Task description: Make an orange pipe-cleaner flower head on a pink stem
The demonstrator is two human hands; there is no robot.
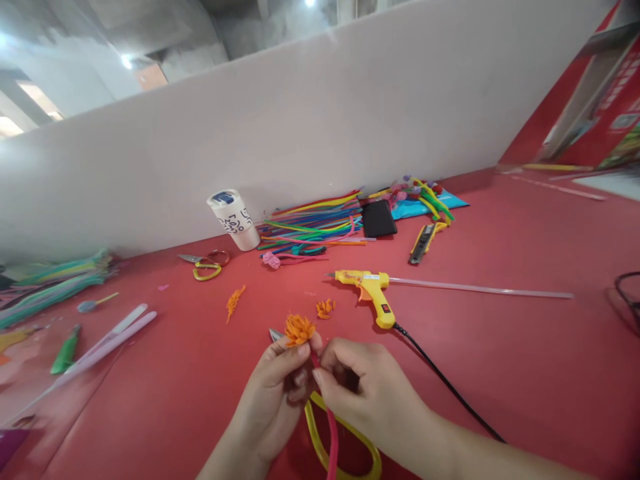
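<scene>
Between the thumb and fingers of my left hand (280,387) sits an orange fuzzy flower head (299,329), its petals fanned upward. Just below it, my right hand (367,383) pinches a pinkish-red pipe cleaner (332,437), whose lower length hangs toward the front edge of the view. Whether the pipe cleaner is joined to the flower is hidden by my fingers. Under both hands lie scissors with large yellow handles (367,460); their metal tip shows left of the flower. Small orange clumps (325,308) and a thin orange piece (233,304) rest beyond my hands.
A yellow glue gun (373,293) lies to the right, with a long glue stick in its back and a black cord. Behind are a pile of coloured pipe cleaners (313,223), a white cup (235,223) and smaller scissors (207,263). A pink hair-straightener-like tool (107,343) lies left.
</scene>
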